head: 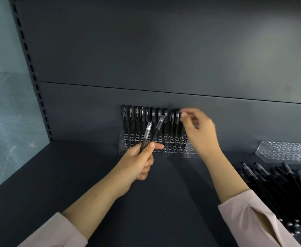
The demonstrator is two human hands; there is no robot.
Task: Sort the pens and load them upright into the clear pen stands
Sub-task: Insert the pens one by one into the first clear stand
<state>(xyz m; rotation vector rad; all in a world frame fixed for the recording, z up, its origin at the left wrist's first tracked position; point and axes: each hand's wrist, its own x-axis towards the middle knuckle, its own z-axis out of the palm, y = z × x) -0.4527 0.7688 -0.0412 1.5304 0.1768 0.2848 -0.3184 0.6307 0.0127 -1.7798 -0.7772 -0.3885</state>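
A clear pen stand (176,151) sits on the dark shelf against the back panel. Several black pens (142,120) stand upright in its back row. My left hand (137,163) grips two black pens with clear caps (154,132), tips up, in front of the stand. My right hand (197,131) is at the right end of the row, its fingertips pinching the top of the last upright pen (182,115). A pile of loose black pens (281,189) lies on the shelf at the right.
A second clear pen stand (286,151), with nothing in it, lies at the far right against the back panel. The shelf's slotted upright (32,72) runs down the left side. Dark shelf surface (74,175) stretches to the left of my hands.
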